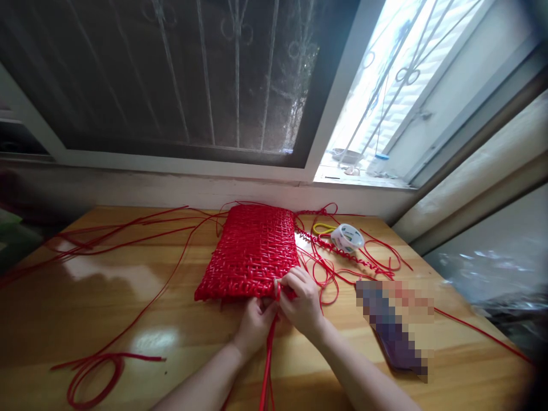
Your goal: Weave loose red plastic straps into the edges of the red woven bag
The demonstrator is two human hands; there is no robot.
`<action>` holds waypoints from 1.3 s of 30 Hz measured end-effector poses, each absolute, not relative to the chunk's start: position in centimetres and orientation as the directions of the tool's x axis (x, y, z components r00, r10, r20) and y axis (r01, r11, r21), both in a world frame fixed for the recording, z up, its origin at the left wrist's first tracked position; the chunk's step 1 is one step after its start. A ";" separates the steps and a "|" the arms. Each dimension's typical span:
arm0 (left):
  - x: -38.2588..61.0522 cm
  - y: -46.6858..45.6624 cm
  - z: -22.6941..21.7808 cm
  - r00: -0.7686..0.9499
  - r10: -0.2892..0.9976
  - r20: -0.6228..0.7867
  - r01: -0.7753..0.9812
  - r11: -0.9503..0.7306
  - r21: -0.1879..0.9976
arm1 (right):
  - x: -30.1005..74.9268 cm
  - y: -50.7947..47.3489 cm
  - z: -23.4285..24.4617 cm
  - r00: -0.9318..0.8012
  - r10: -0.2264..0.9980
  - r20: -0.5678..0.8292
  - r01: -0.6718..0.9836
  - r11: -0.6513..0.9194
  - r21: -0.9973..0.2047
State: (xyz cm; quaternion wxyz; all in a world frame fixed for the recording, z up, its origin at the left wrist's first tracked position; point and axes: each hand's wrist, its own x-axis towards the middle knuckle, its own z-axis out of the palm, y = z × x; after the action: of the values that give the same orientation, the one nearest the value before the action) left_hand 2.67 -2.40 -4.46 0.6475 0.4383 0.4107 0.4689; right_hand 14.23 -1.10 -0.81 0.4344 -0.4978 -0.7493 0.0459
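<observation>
A red woven piece [252, 245], shaped like a flat bag and made of shiny strips, lies on the wooden table. My left hand [256, 319] is closed at its near edge, thumb and fingers pinching a red strip there. Just to the right, my right hand [302, 297] is closed on the near right corner, its fingertips pressed together around a strip. Several red strips [267, 365] hang from between my hands toward me. Exactly which strand each hand pinches is partly hidden by the fingers.
Loose red strips [160, 288] spread over the wooden table [188, 354], with a coil at front left. To the right are a white tape roll [347, 238], yellow-handled scissors [324, 229], a twisted red strip [342, 251] and a blurred-out dark flat object [396, 337]. A window stands behind.
</observation>
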 end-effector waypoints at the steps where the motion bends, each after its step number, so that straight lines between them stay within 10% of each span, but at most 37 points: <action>1: 2.7 -2.4 -4.4 0.222 0.967 -0.123 -0.246 0.178 0.953 | 14.2 -1.1 -0.8 -0.124 0.791 0.600 0.704 0.496 -0.508; 9: 2.9 -2.5 -3.8 0.335 0.940 -0.062 -0.246 0.151 0.958 | 15.0 -0.5 0.0 -0.103 0.894 0.436 0.643 0.394 -0.656; 39: 3.0 -2.4 -3.9 0.301 0.950 -0.078 -0.226 0.150 0.962 | 16.8 -0.2 1.5 -0.329 0.835 0.441 0.681 0.533 -0.502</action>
State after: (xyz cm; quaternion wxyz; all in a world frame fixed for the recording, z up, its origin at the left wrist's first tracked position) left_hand 2.97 -2.39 -3.88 0.6542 0.4719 0.3837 0.4496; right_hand 16.79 -0.15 1.53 0.3394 -0.4694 -0.8072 0.1136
